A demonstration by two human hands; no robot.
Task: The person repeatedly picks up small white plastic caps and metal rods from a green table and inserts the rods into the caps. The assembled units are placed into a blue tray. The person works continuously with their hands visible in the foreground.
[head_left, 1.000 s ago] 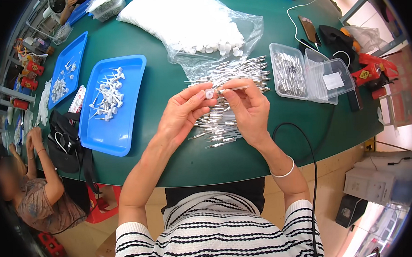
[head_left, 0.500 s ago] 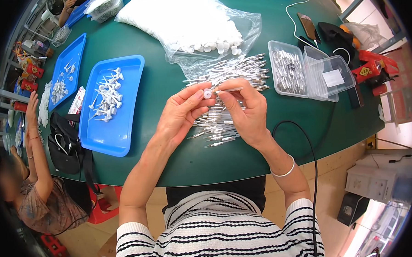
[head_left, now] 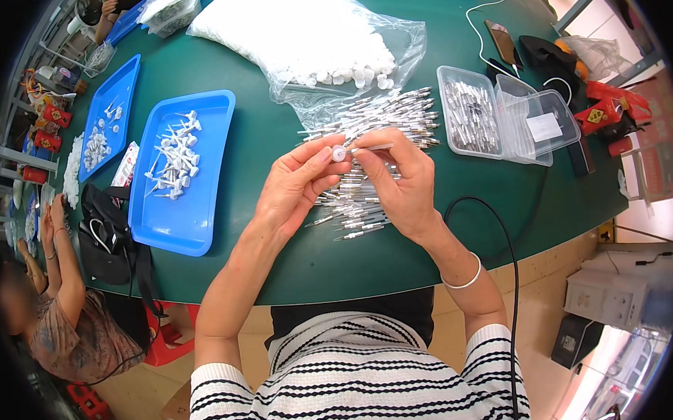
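Co-worker's hands [head_left: 55, 215] are sitting lower than before, left of the nearer blue tray [head_left: 174, 233]; right of that tray, the left hand [head_left: 294, 179] is pinching a white cap [head_left: 338, 154] and the right hand [head_left: 401, 176] is gripping a slim rod [head_left: 380, 146], both seemingly light and stiff, the rod probably needing a hold near its cap end.

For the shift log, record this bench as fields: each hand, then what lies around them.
Left hand: pinches a small round white plastic cap
Right hand: pinches a slim pale tube
Cap-tube contact: cannot tell
Beneath hands: loose pile of slim clear-and-silver tubes
Left: shallow blue rectangular plastic tray of white-headed, thin-stemmed pieces
Right: clear rectangular plastic box of similar tubes
Beyond: clear plastic bag of white pieces
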